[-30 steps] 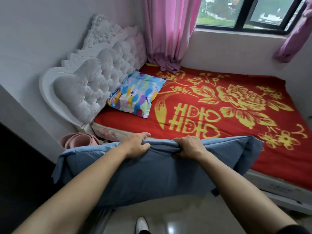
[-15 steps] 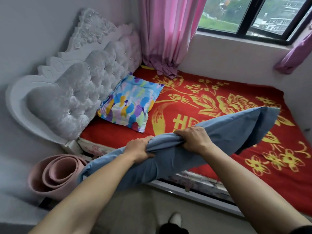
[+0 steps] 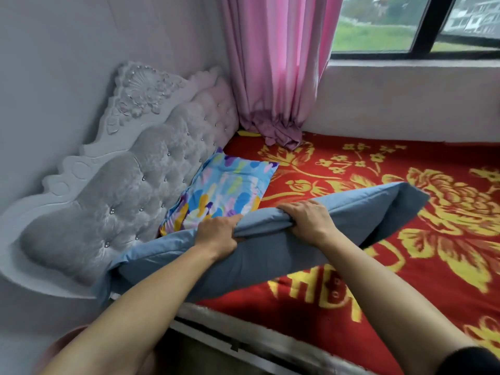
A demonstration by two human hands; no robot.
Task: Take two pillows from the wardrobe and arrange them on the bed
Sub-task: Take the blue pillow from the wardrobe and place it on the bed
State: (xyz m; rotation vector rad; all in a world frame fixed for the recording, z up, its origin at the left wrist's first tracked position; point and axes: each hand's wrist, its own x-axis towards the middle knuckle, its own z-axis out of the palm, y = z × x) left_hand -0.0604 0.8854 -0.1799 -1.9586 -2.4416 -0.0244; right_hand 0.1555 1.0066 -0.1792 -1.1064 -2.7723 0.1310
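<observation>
I hold a long blue pillow [image 3: 270, 258] over the near edge of the bed [image 3: 405, 280], which has a red cover with yellow flowers. My left hand [image 3: 217, 234] and my right hand [image 3: 308, 219] both grip its top edge close together near the middle. Its left end reaches toward the headboard and its right end sticks out over the cover. A multicoloured pillow [image 3: 224, 190] lies flat against the headboard, just behind the blue one, with its lower corner hidden by it.
A white tufted headboard [image 3: 121, 190] stands at the left against the wall. A pink curtain [image 3: 273, 77] hangs in the far corner beside the window [image 3: 419, 25]. The bed's front rail [image 3: 243, 345] runs below my arms.
I have stepped closer to the bed and carried the blue pillow forward over the mattress, toward the headboard. The grip of both hands is unchanged.
</observation>
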